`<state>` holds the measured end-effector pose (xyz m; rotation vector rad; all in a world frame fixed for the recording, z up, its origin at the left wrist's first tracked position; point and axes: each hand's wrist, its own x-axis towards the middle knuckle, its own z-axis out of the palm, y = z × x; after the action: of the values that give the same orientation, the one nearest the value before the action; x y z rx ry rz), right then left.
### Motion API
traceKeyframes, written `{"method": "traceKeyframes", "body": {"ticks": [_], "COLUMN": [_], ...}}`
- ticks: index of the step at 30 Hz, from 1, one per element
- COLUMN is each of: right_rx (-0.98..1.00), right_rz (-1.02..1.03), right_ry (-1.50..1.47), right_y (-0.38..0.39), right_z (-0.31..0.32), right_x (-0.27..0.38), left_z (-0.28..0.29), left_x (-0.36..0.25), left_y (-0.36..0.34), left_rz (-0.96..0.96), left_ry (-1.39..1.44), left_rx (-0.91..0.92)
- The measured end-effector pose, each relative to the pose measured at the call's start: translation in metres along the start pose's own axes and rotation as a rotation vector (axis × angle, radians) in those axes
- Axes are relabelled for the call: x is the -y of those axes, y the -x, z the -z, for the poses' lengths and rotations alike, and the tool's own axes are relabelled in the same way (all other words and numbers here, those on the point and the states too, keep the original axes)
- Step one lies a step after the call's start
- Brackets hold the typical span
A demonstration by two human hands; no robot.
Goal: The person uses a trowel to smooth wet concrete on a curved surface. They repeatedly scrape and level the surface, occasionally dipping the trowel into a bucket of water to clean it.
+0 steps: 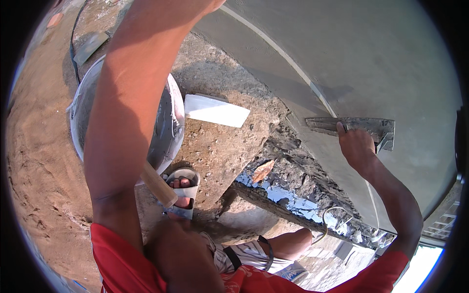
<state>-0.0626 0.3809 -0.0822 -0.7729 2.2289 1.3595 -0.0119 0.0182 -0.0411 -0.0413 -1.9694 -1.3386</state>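
My right hand [356,144] grips a dark metal plastering float [349,125], which lies against a wet grey cement surface [381,63]. A pale narrow strip [288,57] runs diagonally across that surface, disappearing behind the float. My left arm [132,83] stretches up past the top edge; only a sliver of my left hand [212,5] shows, fingers hidden. Behind that arm stands a white bucket [171,122] with grey residue, and a wooden handle [161,185] angles out beside it. A white flat board [215,111] lies on the ground right of the bucket.
Sandy ground [39,161] spreads left, with a dark hose [74,58] and a grey plate [90,46]. A muddy trench holding water [288,193] and a dry leaf [264,171] runs along the wall's foot. My sandalled foot [181,195] stands near the bucket.
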Motion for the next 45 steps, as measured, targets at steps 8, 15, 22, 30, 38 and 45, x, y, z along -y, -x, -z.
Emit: {"method": "traceKeyframes", "body": {"ticks": [8,15,22,30,38,45], "right_rx": [-0.188,-0.804,-0.833,-0.388,-0.761,-0.388], "right_rz": [-0.003,-0.047,-0.220,-0.213,-0.251,-0.255], "right_ry": [-0.136,-0.640,-0.540,-0.507,-0.661,-0.572], "right_y": [0.044,-0.009,-0.054,0.026,-0.035,-0.010], "right_z": [-0.046,-0.047,-0.114,-0.203,-0.091,-0.174], "right_x": [-0.003,0.041,0.059,0.074,0.066,0.070], "left_z": [0.025,-0.007,-0.038,-0.012,-0.049,-0.040], "left_x": [-0.017,-0.018,-0.043,-0.013,0.000,-0.025], "left_y": [-0.025,-0.001,0.002,-0.022,-0.006,-0.004], "left_rz": [0.308,0.033,0.010,-0.075,-0.062,-0.083], "left_ry": [0.436,-0.009,-0.188,-0.077,0.132,-0.007], "left_rx": [0.451,0.183,0.045,0.186,0.334,0.237]}}
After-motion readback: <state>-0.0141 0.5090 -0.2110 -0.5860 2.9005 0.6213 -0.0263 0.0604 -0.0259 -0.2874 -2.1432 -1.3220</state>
